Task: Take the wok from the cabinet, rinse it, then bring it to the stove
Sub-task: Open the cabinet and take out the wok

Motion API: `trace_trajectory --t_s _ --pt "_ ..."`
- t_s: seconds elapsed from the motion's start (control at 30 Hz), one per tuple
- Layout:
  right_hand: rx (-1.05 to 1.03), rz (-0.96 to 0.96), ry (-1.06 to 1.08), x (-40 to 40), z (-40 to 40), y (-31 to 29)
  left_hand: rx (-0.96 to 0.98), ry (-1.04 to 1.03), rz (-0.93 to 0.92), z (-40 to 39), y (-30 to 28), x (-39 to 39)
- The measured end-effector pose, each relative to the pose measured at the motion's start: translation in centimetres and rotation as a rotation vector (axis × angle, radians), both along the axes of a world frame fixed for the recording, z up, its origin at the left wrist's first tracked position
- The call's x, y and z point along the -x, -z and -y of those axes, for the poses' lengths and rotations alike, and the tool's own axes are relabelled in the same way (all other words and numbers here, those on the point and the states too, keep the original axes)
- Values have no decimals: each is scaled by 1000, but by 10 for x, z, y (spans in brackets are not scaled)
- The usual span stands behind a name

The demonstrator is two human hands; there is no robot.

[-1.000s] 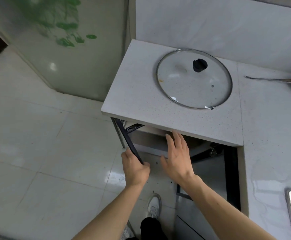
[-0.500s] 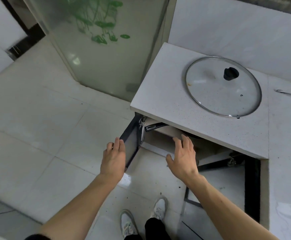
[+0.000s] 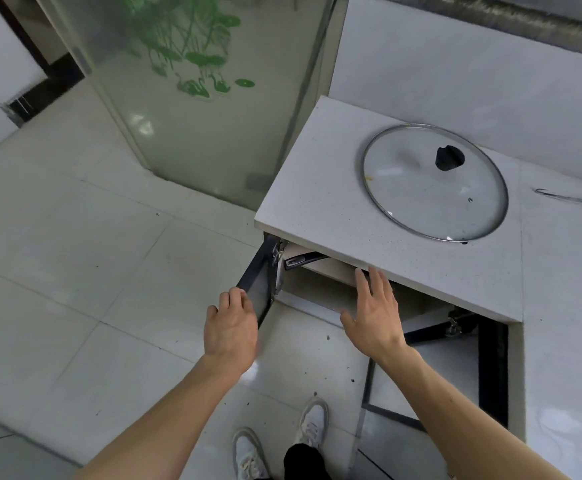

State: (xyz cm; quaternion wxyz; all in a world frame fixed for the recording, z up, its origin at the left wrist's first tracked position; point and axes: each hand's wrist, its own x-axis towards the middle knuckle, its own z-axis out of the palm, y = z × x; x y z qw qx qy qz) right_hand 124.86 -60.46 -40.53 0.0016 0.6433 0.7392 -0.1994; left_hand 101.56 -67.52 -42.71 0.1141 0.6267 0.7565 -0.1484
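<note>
A: Why is the left hand [image 3: 230, 323] placed against the cabinet door [image 3: 256, 284]?

B: Its fingers are straight and rest on the outer face of the door, which stands open just ahead of that hand. In my judgement, this keeps the door swung clear of the opening. The hand holds nothing.

A: And the right hand [image 3: 374, 315]?

B: It is spread wide, fingers straight, with the fingertips under the front edge of the bench [image 3: 317, 188]. It appears to be reaching into the cabinet. It holds nothing.

A: Where is the wok?

B: Only its handle [image 3: 300, 261] shows. It lies between the two hands and slightly beyond them, just under the bench edge, beside the door hinge. The bowl of the wok is hidden inside the cabinet.

A: How does the handle look?

B: Dark, long and slim, with a metal-rimmed hanging slot at the end that points toward the left hand.

A: What else is there?

B: A glass lid [image 3: 435, 181] with a black knob lies flat on the bench, beyond the right hand.
</note>
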Motion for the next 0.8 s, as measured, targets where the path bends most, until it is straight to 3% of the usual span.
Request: trace_trajectory --t_s 0.23,0.4,0.8 --pt "29 -57 73 -22 0 8 -1 -76 44 -11 -4 -13" --pt "76 -105 41 -36 18 35 -40 160 121 -20 6 -49" --pt "71 -135 142 -67 -4 132 -39 203 239 -73 94 -92"
